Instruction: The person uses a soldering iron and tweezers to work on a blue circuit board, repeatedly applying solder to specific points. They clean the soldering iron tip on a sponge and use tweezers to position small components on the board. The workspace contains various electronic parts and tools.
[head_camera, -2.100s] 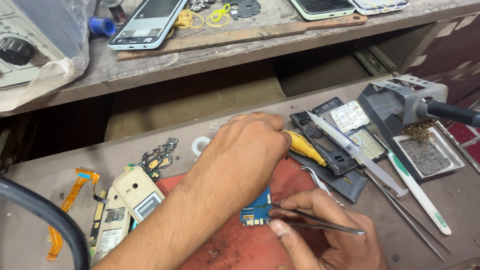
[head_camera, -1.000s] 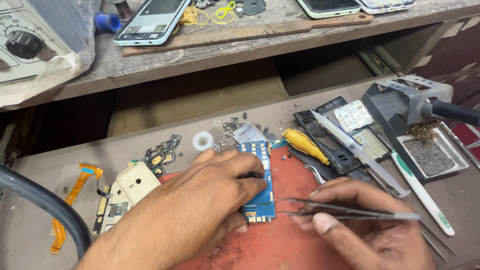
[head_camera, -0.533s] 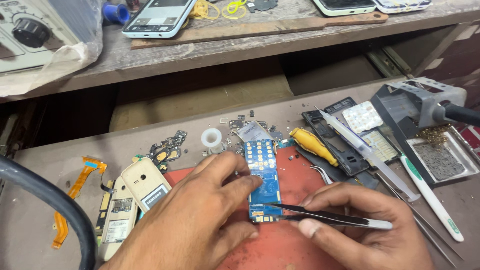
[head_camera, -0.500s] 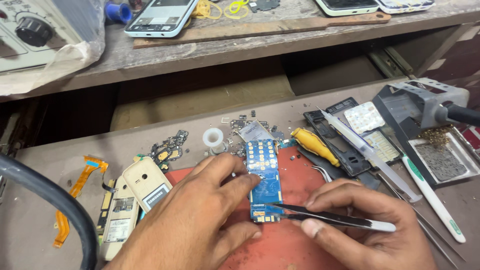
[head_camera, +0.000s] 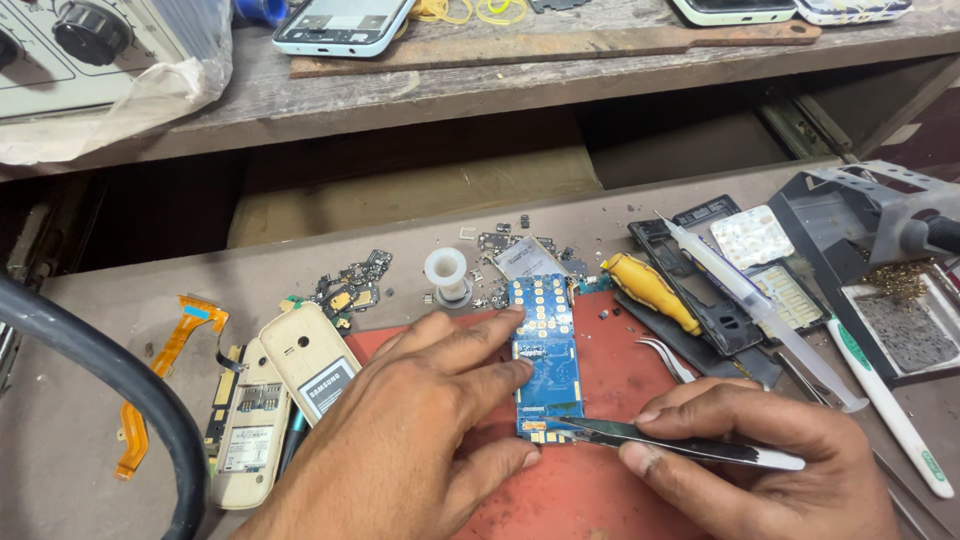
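both hands meet at a blue circuit board (head_camera: 546, 360) lying lengthwise on a red mat (head_camera: 610, 480) on the brown bench. left hand (head_camera: 420, 430) lies spread and loose, its fingers pressing along the board's left edge, gripping nothing. right hand (head_camera: 770, 465) is pinched closed on dark tweezers (head_camera: 680, 447), whose tips touch the board's near end.

left of the mat lie two cream phone shells (head_camera: 275, 400), one bearing a small dark rectangular label, the other a pale one. an orange flex ribbon (head_camera: 160, 385) trails further left, and a thick black cable (head_camera: 110, 385) curves across the corner.

beyond the board sit a small white spool (head_camera: 446, 275) and scattered tiny parts. right of it lie a yellow-handled tool (head_camera: 650, 290), a black phone frame (head_camera: 705, 270), a clear syringe (head_camera: 760, 310) laid across it, and a white and green brush (head_camera: 885, 405). a soldering stand (head_camera: 865, 215) with a grey sponge tray stands at far right.

on the upper shelf rest a white phone (head_camera: 340, 22) and a plastic-wrapped instrument with knobs (head_camera: 95, 45).
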